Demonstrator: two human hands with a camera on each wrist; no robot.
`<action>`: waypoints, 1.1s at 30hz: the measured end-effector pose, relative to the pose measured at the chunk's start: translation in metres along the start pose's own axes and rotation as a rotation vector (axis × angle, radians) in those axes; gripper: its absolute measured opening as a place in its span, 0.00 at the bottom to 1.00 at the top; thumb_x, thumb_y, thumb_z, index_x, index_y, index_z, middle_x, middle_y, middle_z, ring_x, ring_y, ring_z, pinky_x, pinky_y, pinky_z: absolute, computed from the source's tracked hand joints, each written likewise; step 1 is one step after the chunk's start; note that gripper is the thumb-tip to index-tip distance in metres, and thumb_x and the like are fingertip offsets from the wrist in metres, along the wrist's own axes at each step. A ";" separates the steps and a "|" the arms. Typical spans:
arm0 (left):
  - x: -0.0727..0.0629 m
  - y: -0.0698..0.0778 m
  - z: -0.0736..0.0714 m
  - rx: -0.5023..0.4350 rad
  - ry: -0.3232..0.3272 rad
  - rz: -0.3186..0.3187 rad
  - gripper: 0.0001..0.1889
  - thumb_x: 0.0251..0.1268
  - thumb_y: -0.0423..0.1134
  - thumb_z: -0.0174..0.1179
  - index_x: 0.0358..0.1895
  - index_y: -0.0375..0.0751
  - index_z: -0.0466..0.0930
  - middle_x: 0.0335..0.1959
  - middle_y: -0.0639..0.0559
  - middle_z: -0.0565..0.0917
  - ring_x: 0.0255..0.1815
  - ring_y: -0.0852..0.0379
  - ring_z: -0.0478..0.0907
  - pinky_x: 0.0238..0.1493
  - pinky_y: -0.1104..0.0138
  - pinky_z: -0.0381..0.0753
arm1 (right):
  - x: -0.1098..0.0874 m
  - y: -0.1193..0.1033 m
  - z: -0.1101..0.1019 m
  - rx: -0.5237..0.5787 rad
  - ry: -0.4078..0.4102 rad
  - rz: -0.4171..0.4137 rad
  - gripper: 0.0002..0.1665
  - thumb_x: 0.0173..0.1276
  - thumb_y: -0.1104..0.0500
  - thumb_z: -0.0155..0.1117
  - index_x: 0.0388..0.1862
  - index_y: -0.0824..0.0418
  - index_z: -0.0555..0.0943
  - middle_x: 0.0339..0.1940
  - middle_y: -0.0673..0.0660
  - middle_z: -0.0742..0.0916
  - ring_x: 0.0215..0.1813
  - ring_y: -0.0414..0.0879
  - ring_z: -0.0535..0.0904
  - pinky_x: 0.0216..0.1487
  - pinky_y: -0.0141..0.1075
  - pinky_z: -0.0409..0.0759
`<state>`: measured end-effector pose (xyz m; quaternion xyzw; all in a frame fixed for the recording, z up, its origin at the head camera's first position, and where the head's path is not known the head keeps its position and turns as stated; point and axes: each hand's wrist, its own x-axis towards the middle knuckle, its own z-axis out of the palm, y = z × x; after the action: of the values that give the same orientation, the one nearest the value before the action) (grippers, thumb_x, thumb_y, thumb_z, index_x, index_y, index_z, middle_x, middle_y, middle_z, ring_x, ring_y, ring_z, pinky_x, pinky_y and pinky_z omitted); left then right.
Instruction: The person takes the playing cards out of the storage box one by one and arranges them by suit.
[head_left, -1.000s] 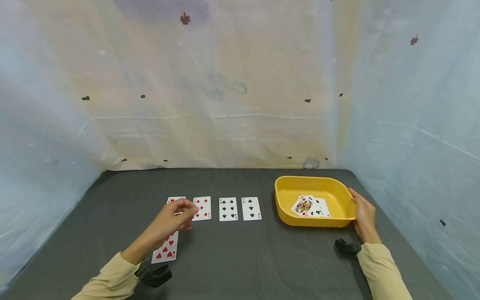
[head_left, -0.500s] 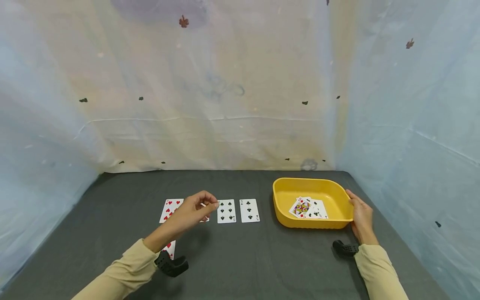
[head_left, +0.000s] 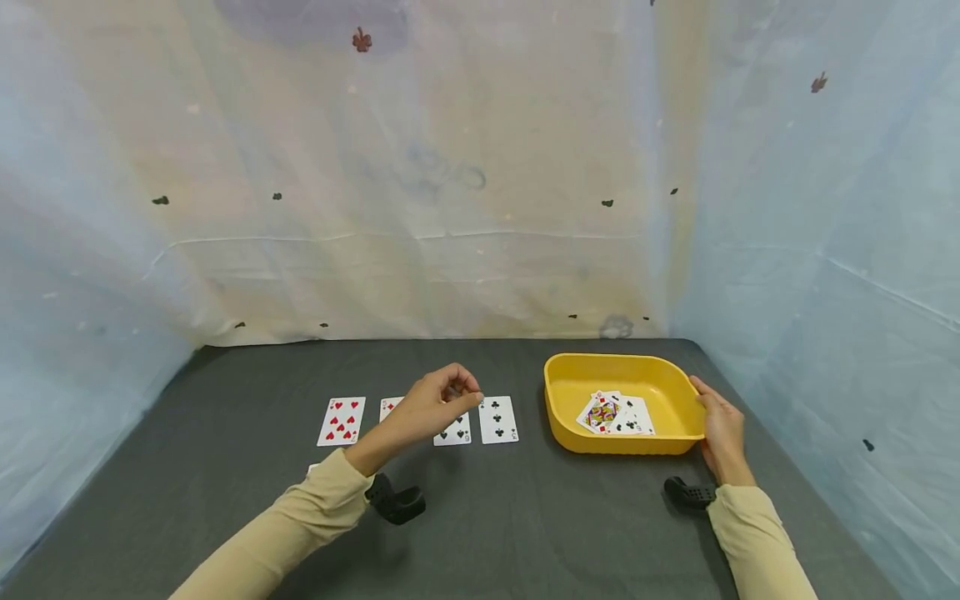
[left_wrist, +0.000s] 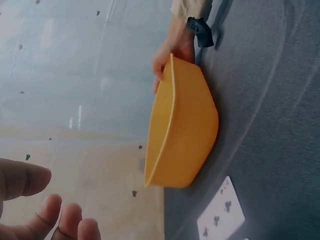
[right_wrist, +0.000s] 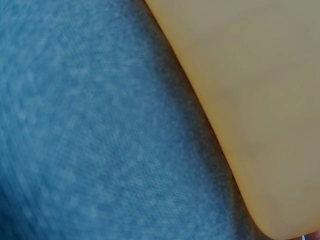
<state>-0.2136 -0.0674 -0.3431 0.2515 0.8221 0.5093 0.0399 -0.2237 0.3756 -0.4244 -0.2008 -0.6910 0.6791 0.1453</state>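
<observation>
My left hand [head_left: 441,404] hovers over the row of playing cards, partly covering the diamonds card [head_left: 387,407] and the spades card [head_left: 455,432]. Thumb and fingers stand apart with nothing between them in the left wrist view. Its fingertips overlap the left edge of the clubs card [head_left: 498,420] in the head view. The hearts card [head_left: 341,422] lies at the row's left end. At the right, my right hand [head_left: 723,433] grips the right end of a yellow tray [head_left: 622,446]. A few face-up cards [head_left: 633,417], one a picture card, lie overlapped inside it.
A dark grey cloth covers the table [head_left: 525,533]. The corner of another card [head_left: 312,468] shows beside my left sleeve, mostly hidden. Pale patterned sheeting [head_left: 450,167] hangs along the back and both sides. Each wrist wears a black band [head_left: 395,502].
My left hand has moved right along the row, from beside the diamonds card to over the spades card, uncovering the hearts card. The right hand keeps its grip on the tray.
</observation>
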 end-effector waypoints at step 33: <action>0.071 0.035 0.091 0.417 -0.003 0.010 0.19 0.64 0.50 0.62 0.47 0.41 0.73 0.35 0.51 0.71 0.34 0.54 0.69 0.32 0.64 0.69 | 0.003 0.005 0.001 0.016 0.009 -0.008 0.27 0.79 0.56 0.40 0.74 0.58 0.64 0.75 0.53 0.65 0.73 0.45 0.59 0.64 0.36 0.64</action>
<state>-0.2332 0.0517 -0.3428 0.2590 0.9084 0.3279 -0.0143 -0.2263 0.3762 -0.4296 -0.1999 -0.6855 0.6832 0.1527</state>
